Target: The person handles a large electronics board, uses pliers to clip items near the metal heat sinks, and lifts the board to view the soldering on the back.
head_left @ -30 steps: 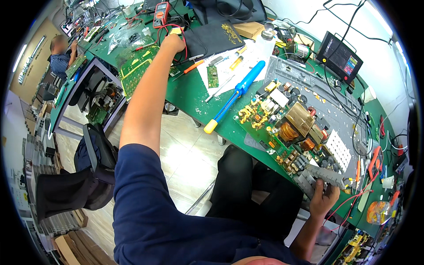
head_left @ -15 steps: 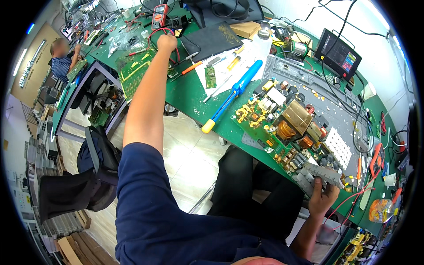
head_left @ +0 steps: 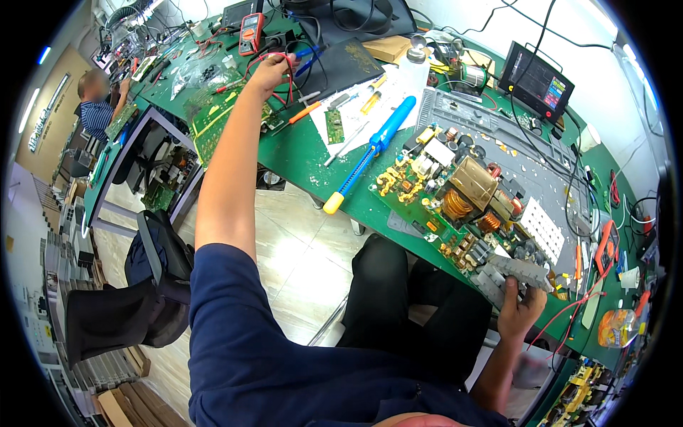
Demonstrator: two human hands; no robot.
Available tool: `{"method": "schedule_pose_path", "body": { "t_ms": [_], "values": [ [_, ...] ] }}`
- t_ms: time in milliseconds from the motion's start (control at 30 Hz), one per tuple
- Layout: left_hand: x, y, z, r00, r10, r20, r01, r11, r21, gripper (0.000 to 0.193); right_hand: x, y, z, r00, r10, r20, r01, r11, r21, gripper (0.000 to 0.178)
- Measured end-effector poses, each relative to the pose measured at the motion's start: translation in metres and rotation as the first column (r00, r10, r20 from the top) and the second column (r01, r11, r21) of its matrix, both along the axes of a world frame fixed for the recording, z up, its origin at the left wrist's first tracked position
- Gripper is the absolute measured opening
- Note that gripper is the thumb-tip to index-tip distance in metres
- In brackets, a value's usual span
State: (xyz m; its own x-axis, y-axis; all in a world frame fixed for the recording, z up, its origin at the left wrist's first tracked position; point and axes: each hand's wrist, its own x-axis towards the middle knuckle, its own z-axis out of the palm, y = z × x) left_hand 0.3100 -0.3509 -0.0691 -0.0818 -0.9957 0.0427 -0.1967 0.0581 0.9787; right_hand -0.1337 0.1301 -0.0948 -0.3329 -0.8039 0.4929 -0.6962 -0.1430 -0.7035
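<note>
Left hand (head_left: 272, 71) closed on red leads (head_left: 284, 58) beside multimeter (head_left: 250, 33); right hand (head_left: 521, 308) gripping circuit board (head_left: 455, 196) edge, blue screwdriver (head_left: 370, 153) between.

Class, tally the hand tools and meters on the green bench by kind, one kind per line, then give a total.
Blue-handled screwdrivers: 1
Orange-handled screwdrivers: 1
Yellow-handled screwdrivers: 1
Red multimeters: 1
Screen meters: 1
Total: 5

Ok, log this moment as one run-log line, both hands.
left hand: closed on red test leads, far across bench | right hand: gripping near edge of large circuit board | blue screwdriver: lying between, untouched
</note>
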Motion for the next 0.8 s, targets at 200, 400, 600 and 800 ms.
{"method": "schedule_pose_path", "body": {
  "t_ms": [200, 400, 600, 800],
  "values": [
    [0.018, -0.010, -0.019, 0.861, -0.013, 0.508, 0.105, 0.983, -0.153, 0.037, 0.001, 0.001, -0.002, 0.999, 0.013, 0.042, -0.012, 1.000, -0.008, 0.016],
    [-0.024, 0.048, 0.006, 0.637, 0.732, 0.240, -0.402, 0.582, -0.707, 0.015, 0.003, -0.001, 0.004, 1.000, 0.009, 0.003, -0.009, 0.998, -0.060, 0.017],
    [-0.086, 0.098, 0.020, 0.785, 0.327, 0.526, 0.332, 0.496, -0.803, 0.022, 0.006, -0.003, 0.006, 0.999, 0.034, 0.013, -0.033, 0.997, -0.070, 0.017],
    [-0.079, 0.037, 0.003, 0.455, 0.299, 0.839, 0.496, 0.697, -0.518, 0.022, 0.007, -0.004, 0.010, 0.999, 0.035, 0.012, -0.035, 0.998, -0.054, 0.015]
  ]
}}
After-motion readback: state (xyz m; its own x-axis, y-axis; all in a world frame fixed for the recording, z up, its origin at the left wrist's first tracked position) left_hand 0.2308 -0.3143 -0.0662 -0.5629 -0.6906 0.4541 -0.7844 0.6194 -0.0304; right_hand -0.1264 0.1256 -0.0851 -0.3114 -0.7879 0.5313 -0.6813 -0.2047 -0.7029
